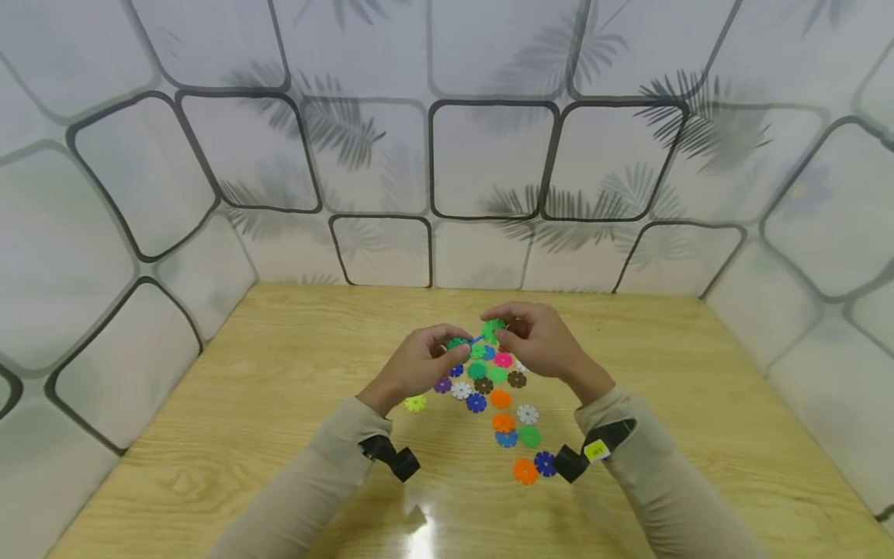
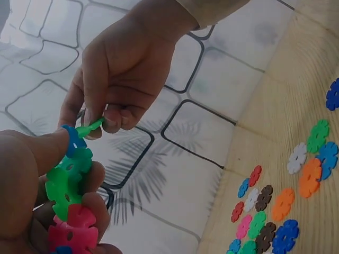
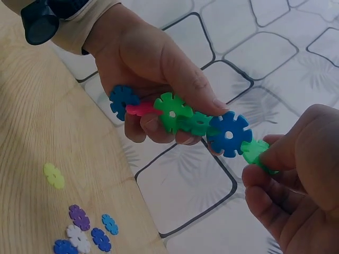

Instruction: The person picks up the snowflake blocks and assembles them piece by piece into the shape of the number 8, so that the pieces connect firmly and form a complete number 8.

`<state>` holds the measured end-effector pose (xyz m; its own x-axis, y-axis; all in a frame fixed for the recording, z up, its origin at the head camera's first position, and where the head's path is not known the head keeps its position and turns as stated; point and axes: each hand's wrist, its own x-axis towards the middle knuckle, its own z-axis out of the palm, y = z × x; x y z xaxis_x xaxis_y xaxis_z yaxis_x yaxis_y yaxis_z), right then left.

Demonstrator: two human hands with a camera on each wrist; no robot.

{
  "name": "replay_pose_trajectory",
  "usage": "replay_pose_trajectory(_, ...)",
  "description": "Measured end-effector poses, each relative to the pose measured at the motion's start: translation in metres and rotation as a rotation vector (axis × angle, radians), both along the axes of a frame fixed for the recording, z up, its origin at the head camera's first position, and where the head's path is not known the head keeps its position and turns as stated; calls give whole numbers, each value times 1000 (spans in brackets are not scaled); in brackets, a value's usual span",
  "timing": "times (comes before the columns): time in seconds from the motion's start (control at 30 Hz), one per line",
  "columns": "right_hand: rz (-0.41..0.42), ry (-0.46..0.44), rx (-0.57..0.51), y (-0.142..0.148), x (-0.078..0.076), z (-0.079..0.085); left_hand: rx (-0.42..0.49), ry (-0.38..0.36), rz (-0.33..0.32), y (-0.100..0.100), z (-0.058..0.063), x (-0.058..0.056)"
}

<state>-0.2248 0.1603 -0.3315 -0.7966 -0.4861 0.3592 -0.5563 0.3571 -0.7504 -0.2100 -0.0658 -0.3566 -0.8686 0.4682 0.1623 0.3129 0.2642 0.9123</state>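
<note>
My left hand holds a chain of interlocking plastic snowflake discs, clearest in the right wrist view: a blue disc, a pink disc, a green disc, a teal disc and a blue end disc. Thumb and fingers pinch the chain near that end. My right hand pinches a light green disc by its edge. The green disc touches the blue end disc's rim at an angle; whether their slots are locked cannot be seen. Both hands are raised above the table.
Loose snowflake discs lie on the wooden table below and in front of the hands, among them an orange disc, a yellow disc and a white disc. A patterned wall covering stands behind the table and at both sides.
</note>
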Motion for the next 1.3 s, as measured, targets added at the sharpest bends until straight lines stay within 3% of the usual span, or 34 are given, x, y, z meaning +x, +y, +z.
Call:
replay_pose_trajectory(0.17,22,77,45,1,-1,-2,-70,128,-22,-2,-1,-2)
replay_pose_trajectory(0.3,19,111,60,1,1,-3,-107,182,-11,-1,1,-1)
replay_pose_trajectory(0.5,-29,177,84,-1,7,2,-96,180,12,3,5,2)
replay_pose_trajectory(0.73,-52,107,87,-5,13,-2,-122,205,19,2,1,6)
replay_pose_trajectory(0.87,-73,107,106,-5,11,1,-147,248,22,3,3,4)
replay_pose_trajectory(1.07,-69,66,132,-6,10,3,-168,255,22,4,5,4)
replay_pose_trajectory(1.3,-118,77,23,-12,11,-6,-163,234,81,4,5,7)
